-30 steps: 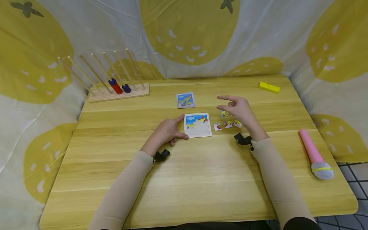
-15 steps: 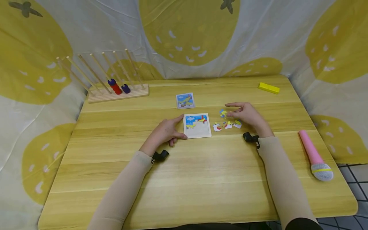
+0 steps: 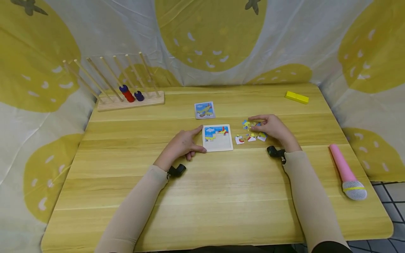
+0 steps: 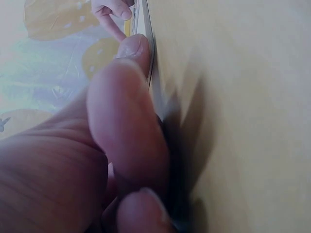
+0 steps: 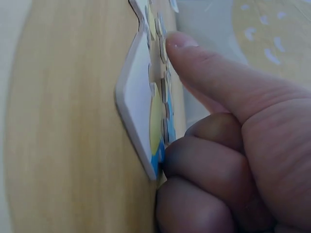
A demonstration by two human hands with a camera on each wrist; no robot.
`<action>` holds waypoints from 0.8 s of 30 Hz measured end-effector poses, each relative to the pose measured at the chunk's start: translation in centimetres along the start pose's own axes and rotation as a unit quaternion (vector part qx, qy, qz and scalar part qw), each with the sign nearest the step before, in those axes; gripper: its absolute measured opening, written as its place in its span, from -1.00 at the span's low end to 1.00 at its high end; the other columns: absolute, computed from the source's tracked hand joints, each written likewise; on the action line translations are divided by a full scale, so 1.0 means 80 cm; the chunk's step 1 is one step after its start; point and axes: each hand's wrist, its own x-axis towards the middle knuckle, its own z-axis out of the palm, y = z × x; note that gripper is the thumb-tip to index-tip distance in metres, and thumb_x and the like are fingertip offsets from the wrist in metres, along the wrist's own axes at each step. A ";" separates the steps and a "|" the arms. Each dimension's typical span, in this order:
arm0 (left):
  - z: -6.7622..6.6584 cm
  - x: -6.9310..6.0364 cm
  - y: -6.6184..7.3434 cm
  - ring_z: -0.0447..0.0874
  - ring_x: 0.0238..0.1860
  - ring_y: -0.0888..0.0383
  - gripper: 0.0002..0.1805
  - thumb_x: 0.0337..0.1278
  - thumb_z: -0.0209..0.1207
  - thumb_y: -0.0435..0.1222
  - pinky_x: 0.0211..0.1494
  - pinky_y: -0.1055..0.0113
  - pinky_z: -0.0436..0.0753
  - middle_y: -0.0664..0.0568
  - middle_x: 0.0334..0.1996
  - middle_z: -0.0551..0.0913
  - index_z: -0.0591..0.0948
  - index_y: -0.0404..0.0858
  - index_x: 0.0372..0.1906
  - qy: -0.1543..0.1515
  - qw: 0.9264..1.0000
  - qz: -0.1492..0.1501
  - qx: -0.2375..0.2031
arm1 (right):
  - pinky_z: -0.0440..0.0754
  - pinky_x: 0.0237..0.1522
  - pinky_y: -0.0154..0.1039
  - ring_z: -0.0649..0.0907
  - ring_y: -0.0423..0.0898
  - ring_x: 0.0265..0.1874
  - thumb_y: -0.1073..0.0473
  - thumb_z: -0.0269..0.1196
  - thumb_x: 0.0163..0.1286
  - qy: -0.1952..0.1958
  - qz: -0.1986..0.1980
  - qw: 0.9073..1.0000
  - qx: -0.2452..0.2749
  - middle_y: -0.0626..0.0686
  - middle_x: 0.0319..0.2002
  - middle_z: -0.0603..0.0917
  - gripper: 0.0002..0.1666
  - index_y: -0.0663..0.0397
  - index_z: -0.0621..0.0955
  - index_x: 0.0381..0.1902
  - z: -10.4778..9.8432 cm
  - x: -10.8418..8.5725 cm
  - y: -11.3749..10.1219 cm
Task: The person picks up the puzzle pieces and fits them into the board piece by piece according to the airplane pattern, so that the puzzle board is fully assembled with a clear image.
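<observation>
My left hand [image 3: 183,144] rests at the left edge of a white-framed jigsaw puzzle board [image 3: 218,147]. Its index finger and thumb lie straight and spread, touching the two left corners. The board's upper part holds joined pieces of sky and a red-and-yellow shape; its lower right is bare. Over a cluster of loose jigsaw pieces [image 3: 246,124] my right hand [image 3: 273,128] reaches with thumb and index finger apart, its other fingers curled. The thumb tip is close to the pieces' edges in the right wrist view. A white-edged piece [image 5: 136,92] lies nearest that camera. Any fingertip contact there is unclear.
Behind the board lies a plane picture card [image 3: 204,110]. A peg rack [image 3: 131,103] with several red and blue beads stands at the back left. Toward the right are a yellow block [image 3: 296,97] and a pink toy microphone [image 3: 343,165]. A patterned cloth hangs behind.
My right hand has moved right and slightly toward me, then lowered over the loose pieces, its index finger and thumb closer together. My left hand stays at the board.
</observation>
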 end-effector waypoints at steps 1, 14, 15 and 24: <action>0.000 0.000 0.000 0.64 -0.75 0.11 0.19 0.10 0.56 0.00 -0.54 0.18 0.75 -0.03 -0.71 0.69 0.08 0.18 0.73 0.000 1.000 -0.001 -0.001 | 0.29 -0.47 -0.23 0.26 -0.17 -0.62 -0.12 0.49 0.39 0.002 0.002 1.000 -0.001 -0.17 -0.67 0.25 -0.44 -0.20 0.72 0.31 0.001 0.000 -0.001; 0.000 0.000 0.001 0.64 -0.74 0.12 0.19 0.10 0.55 0.01 -0.52 0.19 0.75 -0.02 -0.71 0.69 0.07 0.19 0.73 -0.003 1.000 -0.008 0.002 | 0.29 -0.44 -0.21 0.31 -0.18 -0.60 -0.12 0.48 0.40 0.010 -0.004 1.000 -0.023 -0.20 -0.71 0.29 -0.47 -0.08 0.76 0.24 0.005 -0.001 -0.009; 0.000 -0.001 0.001 0.64 -0.74 0.12 0.19 0.10 0.55 0.01 -0.52 0.19 0.75 -0.02 -0.71 0.69 0.07 0.19 0.73 -0.003 1.000 -0.008 0.002 | 0.29 -0.45 -0.21 0.31 -0.17 -0.61 -0.12 0.48 0.40 0.013 -0.005 1.000 -0.027 -0.20 -0.70 0.30 -0.49 -0.08 0.77 0.23 0.006 -0.001 -0.009; 0.000 -0.002 0.002 0.61 -0.75 0.13 0.19 0.08 0.56 -0.01 -0.52 0.19 0.75 -0.02 -0.71 0.68 0.08 0.21 0.72 0.000 1.000 -0.014 -0.006 | 0.25 -0.48 -0.22 0.28 -0.14 -0.61 -0.10 0.47 0.42 0.030 -0.019 0.998 -0.047 -0.16 -0.68 0.27 -0.57 -0.07 0.80 0.15 0.010 0.002 -0.007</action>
